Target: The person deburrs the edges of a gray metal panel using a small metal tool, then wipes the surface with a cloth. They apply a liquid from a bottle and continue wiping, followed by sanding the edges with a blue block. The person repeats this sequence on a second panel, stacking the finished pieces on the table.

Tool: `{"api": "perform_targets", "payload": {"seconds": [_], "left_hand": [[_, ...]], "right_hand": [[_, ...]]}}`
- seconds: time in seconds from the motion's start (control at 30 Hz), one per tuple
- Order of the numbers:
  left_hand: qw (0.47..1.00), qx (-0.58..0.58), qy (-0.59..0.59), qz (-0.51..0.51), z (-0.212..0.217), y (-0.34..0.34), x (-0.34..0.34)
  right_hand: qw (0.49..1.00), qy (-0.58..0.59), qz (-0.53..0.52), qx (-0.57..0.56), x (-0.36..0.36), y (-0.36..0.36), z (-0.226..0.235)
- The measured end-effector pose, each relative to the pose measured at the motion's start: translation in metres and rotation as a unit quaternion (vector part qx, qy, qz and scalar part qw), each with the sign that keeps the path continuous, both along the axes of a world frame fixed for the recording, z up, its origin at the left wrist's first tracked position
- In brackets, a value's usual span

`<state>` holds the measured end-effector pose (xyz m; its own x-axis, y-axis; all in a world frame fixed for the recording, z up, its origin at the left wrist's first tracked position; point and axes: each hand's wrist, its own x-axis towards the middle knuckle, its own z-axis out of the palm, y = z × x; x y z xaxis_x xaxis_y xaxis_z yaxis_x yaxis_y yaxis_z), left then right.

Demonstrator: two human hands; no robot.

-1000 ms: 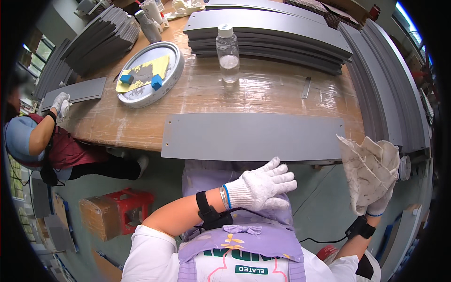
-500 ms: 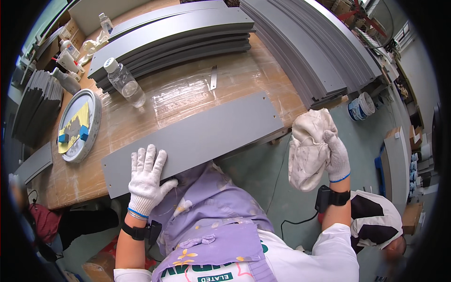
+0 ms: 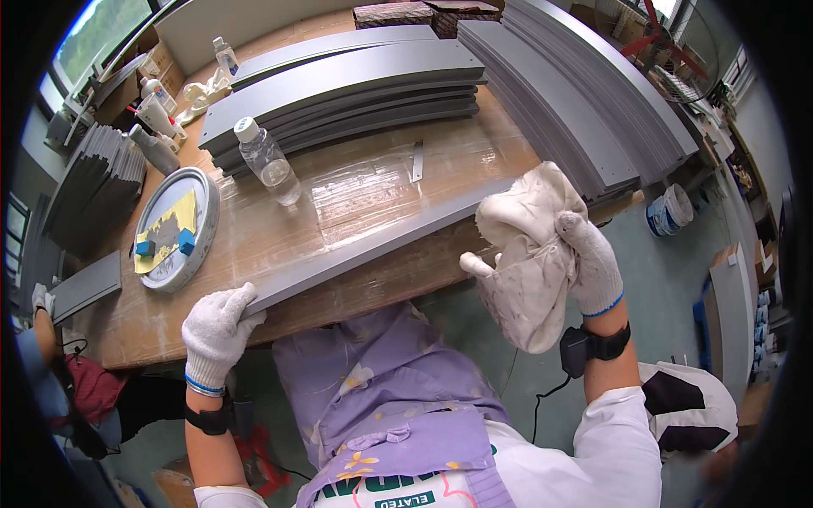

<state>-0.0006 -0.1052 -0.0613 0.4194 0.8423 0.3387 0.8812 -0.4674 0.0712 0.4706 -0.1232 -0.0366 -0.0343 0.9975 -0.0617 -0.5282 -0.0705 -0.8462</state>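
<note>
My gloved left hand (image 3: 218, 328) is closed around the left end of a long grey panel (image 3: 373, 246). The panel is tilted up so that mostly its narrow long edge shows, above the near side of the table. A bunched, smudged white cloth (image 3: 529, 296) is in my gloved right hand (image 3: 595, 267), thumb on top of it. That cloth is at the panel's right end and hides it; whether it touches the panel I cannot tell. Several fingers of the right hand are hidden behind the cloth.
Stacked grey panels (image 3: 356, 80) lie across the table's back, with more (image 3: 550, 110) at right. A clear bottle (image 3: 269, 169), a small metal strip (image 3: 417, 161) and a round lid (image 3: 209, 207) with blue blocks lie nearer. Co-workers are at both sides; a bucket (image 3: 669, 210) stands at right.
My left hand has gone from lying flat on the panel to gripping its end. The panel has turned from flat to on edge. My right hand has brought the cloth left to the panel.
</note>
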Motion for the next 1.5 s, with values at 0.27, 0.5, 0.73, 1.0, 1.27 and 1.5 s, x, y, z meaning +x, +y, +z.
{"api": "perform_targets", "payload": {"seconds": [0.27, 0.5, 0.73, 1.0, 1.27, 1.5], "left_hand": [[0.995, 0.094, 0.031, -0.017, -0.005, 0.074, 0.051], [0.998, 0.052, 0.016, 0.038, -0.002, 0.052, 0.036], [0.992, 0.110, -0.022, 0.058, -0.009, 0.038, -0.038], [0.810, -0.075, -0.574, 0.095, -0.063, 0.022, -0.077], [0.734, -0.130, -0.646, 0.163, -0.094, 0.022, -0.060], [0.656, -0.239, -0.661, 0.275, -0.103, 0.000, -0.050]], "right_hand": [[0.750, -0.451, -0.084, 0.477, -0.206, 0.095, 0.016], [0.686, -0.555, -0.086, 0.464, -0.164, 0.126, -0.029], [0.722, -0.583, -0.226, 0.297, 0.036, 0.156, -0.035], [0.986, -0.036, -0.119, 0.107, 0.108, 0.132, -0.062], [0.998, 0.061, 0.008, -0.033, 0.090, 0.157, -0.101], [0.995, -0.037, 0.004, -0.091, 0.080, 0.120, -0.077]]}}
